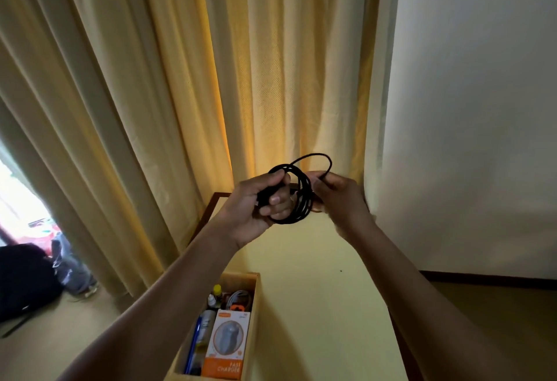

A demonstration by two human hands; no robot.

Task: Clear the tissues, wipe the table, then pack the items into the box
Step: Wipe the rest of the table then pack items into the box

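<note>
- Your left hand [256,209] grips a coiled black cable [303,197], fingers curled through the loops, held up above the yellow table [316,305].
- Your right hand [342,200] pinches a loose strand of that cable, just beside the coil.
- A wooden box [254,305] lies open along the table's left edge, reaching the near edge.
- Inside it, a charger pack [224,347] fills the near end and a blue pen [193,346] lies by the left wall.
- A yellow-capped bottle [217,290] and a white cable [239,297] sit at the far end.
- A yellow curtain [180,79] hangs behind the table.
</note>
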